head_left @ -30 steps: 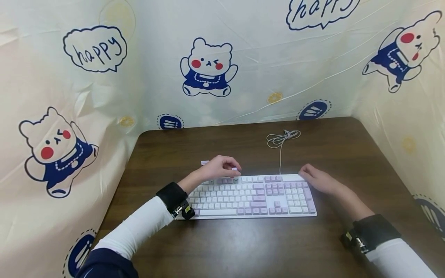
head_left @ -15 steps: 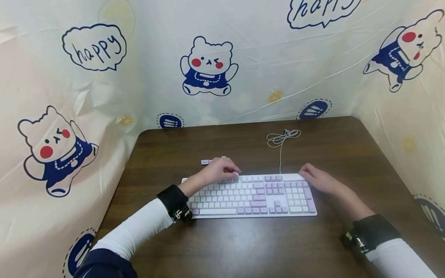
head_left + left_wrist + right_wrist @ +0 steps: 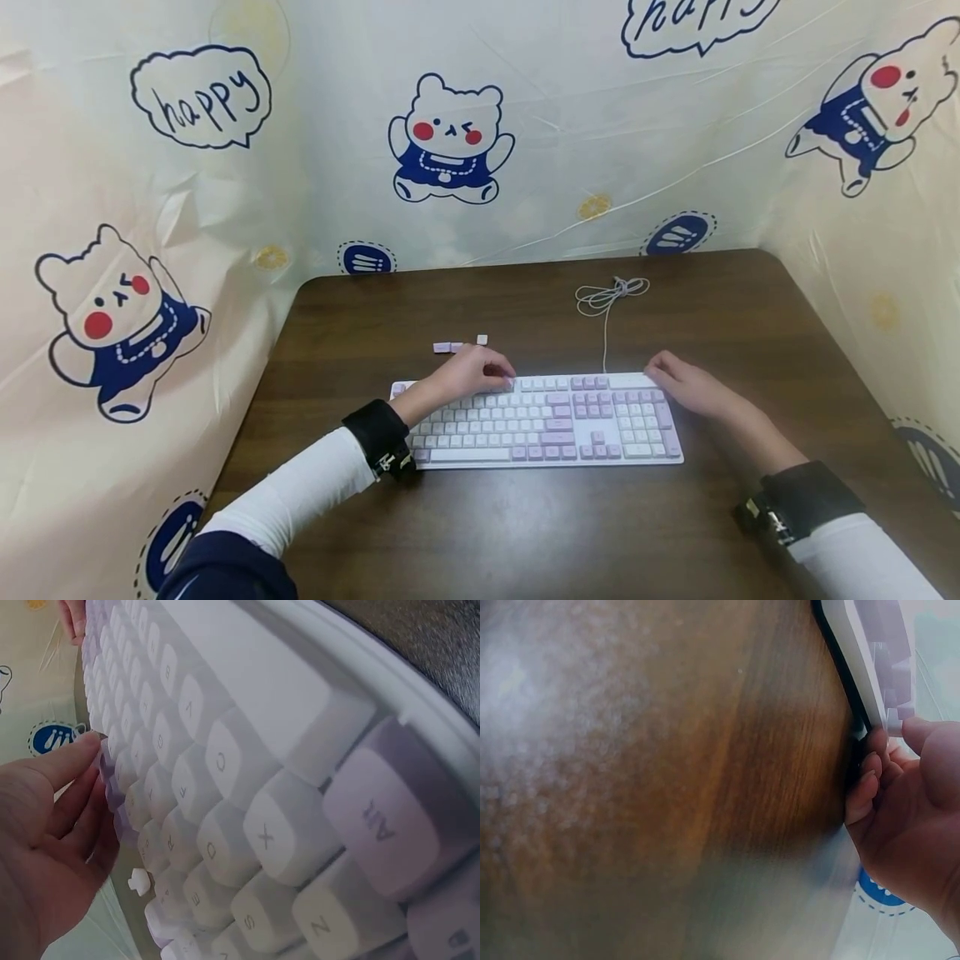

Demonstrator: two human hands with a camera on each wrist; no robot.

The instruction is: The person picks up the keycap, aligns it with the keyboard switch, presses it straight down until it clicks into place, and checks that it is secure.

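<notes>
A white and lilac keyboard (image 3: 480, 425) lies on the brown table. Over its top row, my left hand (image 3: 468, 372) has thumb and fingertips together at a keycap, which the fingers mostly hide. In the left wrist view, the left hand (image 3: 52, 840) reaches the lilac keys (image 3: 111, 784) along the far edge. My right hand (image 3: 690, 386) grips the keyboard's top right corner; in the right wrist view the thumb of that hand (image 3: 907, 802) is on top and the curled fingers are at the side and below.
Behind the left hand lie loose lilac keycaps (image 3: 442, 347) and a white keycap (image 3: 482, 339). A bundled white cable (image 3: 611, 293) runs from the keyboard's back edge. A patterned cloth (image 3: 555, 167) hangs around the table (image 3: 525, 533) on three sides.
My left hand has lowered a keycap from just above the top row down onto the keyboard. The loose white keycap behind it has come into view. The right hand stays at the corner.
</notes>
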